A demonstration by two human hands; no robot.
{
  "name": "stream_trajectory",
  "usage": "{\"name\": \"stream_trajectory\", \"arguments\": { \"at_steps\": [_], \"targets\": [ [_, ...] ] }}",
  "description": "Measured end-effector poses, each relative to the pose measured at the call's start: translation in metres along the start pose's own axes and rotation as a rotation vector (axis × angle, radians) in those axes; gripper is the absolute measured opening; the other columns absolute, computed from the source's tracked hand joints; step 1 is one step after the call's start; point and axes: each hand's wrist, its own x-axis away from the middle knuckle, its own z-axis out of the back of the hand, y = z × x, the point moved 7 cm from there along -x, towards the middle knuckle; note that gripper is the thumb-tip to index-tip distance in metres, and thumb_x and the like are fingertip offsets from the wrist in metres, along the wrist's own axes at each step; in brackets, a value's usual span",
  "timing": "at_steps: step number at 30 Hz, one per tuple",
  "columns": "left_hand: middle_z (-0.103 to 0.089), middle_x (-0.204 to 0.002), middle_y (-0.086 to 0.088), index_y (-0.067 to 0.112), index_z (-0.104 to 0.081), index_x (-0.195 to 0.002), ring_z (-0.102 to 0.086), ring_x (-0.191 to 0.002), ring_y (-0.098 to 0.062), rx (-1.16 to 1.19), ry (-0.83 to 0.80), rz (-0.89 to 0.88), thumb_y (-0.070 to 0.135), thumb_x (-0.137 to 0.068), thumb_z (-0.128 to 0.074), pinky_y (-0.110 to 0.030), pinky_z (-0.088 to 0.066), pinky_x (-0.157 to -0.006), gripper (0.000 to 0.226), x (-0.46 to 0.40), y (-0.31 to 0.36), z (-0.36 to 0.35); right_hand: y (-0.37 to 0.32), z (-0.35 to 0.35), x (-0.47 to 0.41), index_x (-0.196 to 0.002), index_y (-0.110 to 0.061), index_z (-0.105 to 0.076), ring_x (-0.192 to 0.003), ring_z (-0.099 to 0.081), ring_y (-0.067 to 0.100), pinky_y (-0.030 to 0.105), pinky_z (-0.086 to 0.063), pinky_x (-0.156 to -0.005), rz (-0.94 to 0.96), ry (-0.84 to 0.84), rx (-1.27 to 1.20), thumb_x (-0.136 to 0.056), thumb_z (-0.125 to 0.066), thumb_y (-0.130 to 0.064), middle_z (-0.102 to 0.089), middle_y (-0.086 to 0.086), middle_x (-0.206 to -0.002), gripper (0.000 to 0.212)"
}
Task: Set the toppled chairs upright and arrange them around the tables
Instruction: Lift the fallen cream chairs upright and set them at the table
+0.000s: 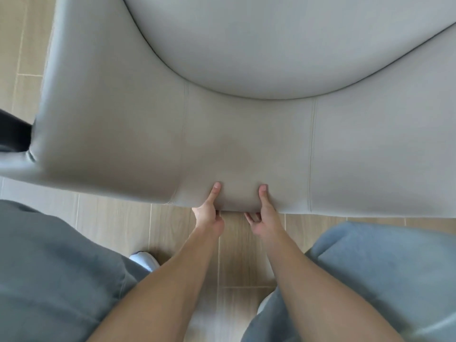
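From the head view, both hands gripped the top edge of the grey chair (246, 134) backrest: left hand (208, 215) and right hand (265, 218) close together, thumbs pressed on the front face, fingers curled behind, likely to steer it. The seat lay beyond the thumbs.

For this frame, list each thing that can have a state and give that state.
chair: gripped at the top edge of its backrest, seat facing up
left hand: grips the backrest edge, thumb on the front face
right hand: grips the same edge, thumb on the front face
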Motion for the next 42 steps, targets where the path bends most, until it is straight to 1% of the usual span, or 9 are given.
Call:
{"name": "stream_trajectory", "arguments": {
  "at_steps": [5,9,14,24,28,32,37,40,42],
  "targets": [
    [-0.074,-0.117,-0.003,0.009,-0.064,-0.124,-0.07,-0.108,-0.02,0.032,0.0,0.074,0.018,-0.047,-0.095,-0.034,-0.053,-0.1,0.084,0.003,0.002,0.011,0.003,-0.006,0.001,-0.132,-0.017,-0.053,-0.107,-0.062,0.025,0.037,-0.053,-0.078,0.006,-0.034,-0.181,-0.053,-0.089,-0.037,-0.065,0.007,-0.122,0.089],
    [-0.075,-0.099,-0.001,0.009,-0.064,-0.106,-0.075,-0.077,-0.014,-0.023,0.015,0.087,0.014,-0.051,-0.095,-0.021,-0.057,-0.056,0.063,0.009,0.009,0.012,-0.003,-0.005,0.002,-0.116,-0.016,-0.061,-0.097,-0.063,0.022,0.039,-0.052,-0.092,0.001,-0.05,-0.209,-0.074,-0.086,-0.026,-0.067,0.006,-0.11,0.05],
    [-0.072,-0.095,-0.003,0.007,-0.063,-0.093,-0.074,-0.062,-0.014,-0.063,0.051,0.055,0.008,-0.068,-0.089,-0.021,-0.055,-0.047,0.037,0.043,0.02,0.01,-0.015,0.002,0.038,-0.126,-0.013,-0.057,-0.111,-0.061,0.024,0.043,-0.046,-0.11,0.025,-0.073,-0.145,-0.08,-0.082,-0.026,-0.066,0.007,-0.121,0.054],
    [-0.068,-0.1,0.001,0.016,-0.059,-0.105,-0.066,-0.086,-0.016,-0.152,0.123,0.064,0.021,-0.063,-0.095,-0.035,-0.057,-0.089,0.056,0.243,0.074,-0.008,-0.062,0.026,0.242,-0.131,-0.022,-0.059,-0.107,-0.064,0.023,0.041,-0.056,-0.095,0.055,0.052,0.031,-0.072,-0.088,-0.041,-0.066,0.003,-0.124,0.069],
    [-0.066,-0.095,-0.001,0.017,-0.053,-0.091,-0.066,-0.08,-0.018,-0.126,0.179,0.069,0.024,-0.055,-0.098,-0.034,-0.058,-0.073,0.058,0.32,0.105,-0.016,-0.082,0.025,0.325,-0.129,-0.023,-0.06,-0.097,-0.065,0.02,0.031,-0.052,-0.064,0.059,0.068,0.107,-0.074,-0.086,-0.044,-0.067,0.004,-0.123,0.065],
    [-0.065,-0.091,-0.004,0.017,-0.049,-0.088,-0.066,-0.074,-0.022,-0.147,0.231,0.094,0.03,-0.051,-0.1,-0.029,-0.052,-0.054,0.064,0.386,0.133,-0.019,-0.094,0.024,0.399,-0.125,-0.02,-0.063,-0.094,-0.067,0.021,0.032,-0.055,-0.07,0.039,0.081,0.144,-0.078,-0.084,-0.041,-0.07,0.006,-0.12,0.056],
    [-0.062,-0.088,-0.006,0.012,-0.05,-0.102,-0.066,-0.076,-0.028,-0.218,0.353,0.107,0.038,-0.041,-0.101,-0.047,-0.06,-0.083,0.083,0.46,0.16,-0.015,-0.098,0.028,0.48,-0.124,-0.012,-0.062,-0.103,-0.068,0.028,0.042,-0.057,-0.09,-0.012,0.135,0.142,-0.079,-0.084,-0.038,-0.07,0.011,-0.119,0.056],
    [-0.06,-0.087,-0.006,0.012,-0.051,-0.105,-0.065,-0.078,-0.032,-0.221,0.388,0.119,0.04,-0.04,-0.101,-0.051,-0.059,-0.086,0.087,0.492,0.167,-0.02,-0.112,0.031,0.518,-0.123,-0.011,-0.063,-0.089,-0.069,0.025,0.037,-0.057,-0.077,-0.016,0.145,0.139,-0.081,-0.083,-0.034,-0.072,0.011,-0.115,0.052],
    [-0.059,-0.087,-0.007,0.013,-0.049,-0.104,-0.064,-0.079,-0.033,-0.218,0.395,0.147,0.037,-0.042,-0.101,-0.052,-0.058,-0.088,0.085,0.513,0.172,-0.029,-0.123,0.032,0.54,-0.123,-0.009,-0.061,-0.093,-0.07,0.028,0.041,-0.058,-0.084,-0.03,0.179,0.133,-0.079,-0.084,-0.032,-0.072,0.013,-0.114,0.055]
  ]
}}
